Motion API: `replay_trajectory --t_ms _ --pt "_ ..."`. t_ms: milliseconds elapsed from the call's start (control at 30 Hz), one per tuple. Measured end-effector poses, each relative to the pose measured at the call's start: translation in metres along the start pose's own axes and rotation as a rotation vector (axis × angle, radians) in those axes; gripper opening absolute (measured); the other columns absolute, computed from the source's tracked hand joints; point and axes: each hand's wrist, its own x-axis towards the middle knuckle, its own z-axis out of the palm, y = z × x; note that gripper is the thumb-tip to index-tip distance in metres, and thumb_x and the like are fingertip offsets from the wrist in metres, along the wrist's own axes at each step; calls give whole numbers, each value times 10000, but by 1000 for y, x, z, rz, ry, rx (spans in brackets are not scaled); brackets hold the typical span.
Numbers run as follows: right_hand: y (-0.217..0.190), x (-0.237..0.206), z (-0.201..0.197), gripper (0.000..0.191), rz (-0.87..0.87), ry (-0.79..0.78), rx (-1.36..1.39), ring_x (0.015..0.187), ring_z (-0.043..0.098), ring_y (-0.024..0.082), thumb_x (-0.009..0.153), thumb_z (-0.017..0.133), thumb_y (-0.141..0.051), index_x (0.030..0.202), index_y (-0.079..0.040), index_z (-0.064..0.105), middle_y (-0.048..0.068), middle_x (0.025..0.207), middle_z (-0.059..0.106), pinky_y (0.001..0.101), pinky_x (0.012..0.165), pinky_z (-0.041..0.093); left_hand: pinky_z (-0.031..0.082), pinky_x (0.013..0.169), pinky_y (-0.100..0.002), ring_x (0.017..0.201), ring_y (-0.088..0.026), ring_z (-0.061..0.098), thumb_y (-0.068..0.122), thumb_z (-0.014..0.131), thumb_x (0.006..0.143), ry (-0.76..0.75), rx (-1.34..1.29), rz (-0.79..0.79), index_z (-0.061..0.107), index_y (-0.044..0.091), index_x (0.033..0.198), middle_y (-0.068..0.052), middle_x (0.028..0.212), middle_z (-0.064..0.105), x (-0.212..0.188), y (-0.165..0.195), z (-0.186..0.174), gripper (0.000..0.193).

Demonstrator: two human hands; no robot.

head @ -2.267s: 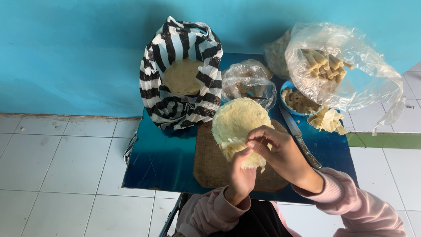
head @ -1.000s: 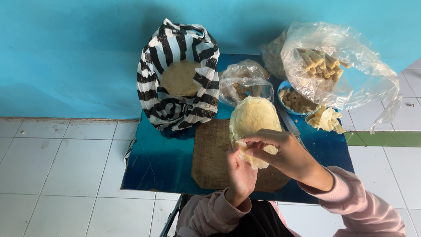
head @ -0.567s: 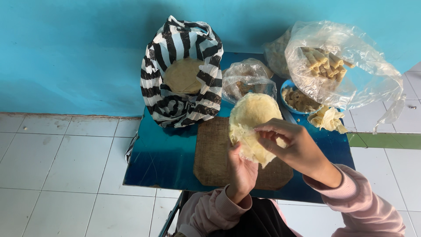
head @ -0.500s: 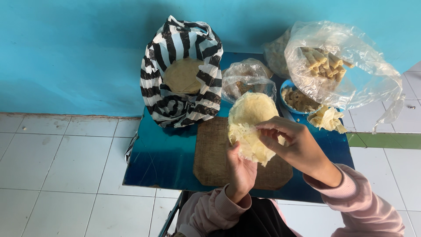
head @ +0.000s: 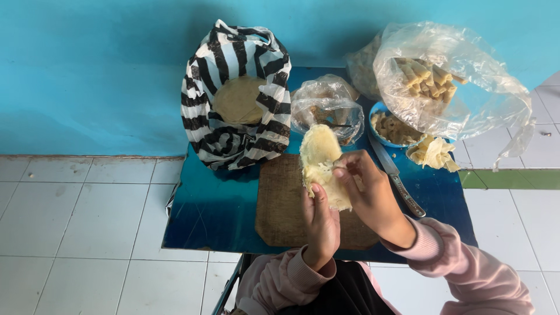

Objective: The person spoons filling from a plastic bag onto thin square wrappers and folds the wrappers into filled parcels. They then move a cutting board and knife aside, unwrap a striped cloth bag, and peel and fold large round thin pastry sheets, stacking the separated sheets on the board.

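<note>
Wrapper now folded narrower, both hands pinching, over board

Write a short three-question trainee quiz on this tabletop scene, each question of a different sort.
1. True or false: the left hand and the right hand both hold the pale yellow round wrapper above the brown board.
2. Multiple choice: the knife lies A) inside the striped bag, B) on the blue table to the right of the hands, C) on the floor tiles.
3. Fill in: the clear plastic bag at the back right holds a pile of rolled ____.

Key: 1 true; 2 B; 3 wrappers, pale yellow, stacked like sticks.
</note>
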Motion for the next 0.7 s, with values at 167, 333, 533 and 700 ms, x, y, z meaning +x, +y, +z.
replay_trajectory --t_ms 167,333,533,700 --pt "5 1 9 174 -189 43 -138 860 695 239 1055 568 -60 1218 -1 558 155 1103 685 344 755 556 446 1129 -354 1336 -171 521 379 433 1110 -21 7 -19 393 15 1484 -121 1441 513 -2 -2 0 523" --pt "0 1 10 448 -313 -40 -227 840 721 288 922 722 -243 1233 11 522 167 988 686 365 698 557 460 1123 -369 1325 -183 525 305 462 1112 -10 -2 -63 389 18 1451 -100 1420 511 -6 1 1 450" --pt "-12 10 7 424 -344 -29 -301 856 732 262 900 780 -254 1168 1 573 149 1061 738 343 671 569 449 1105 -365 1303 -194 536 351 423 1137 13 -112 -75 431 -6 1453 -124 1391 538 -1 17 11 478" --pt "-20 17 -1 260 -432 12 -375 860 669 250 894 772 -170 1104 -36 694 81 943 712 367 718 538 448 1089 -368 1301 -178 533 406 417 1101 17 -32 -33 414 20 1477 -120 1400 535 2 22 19 538"
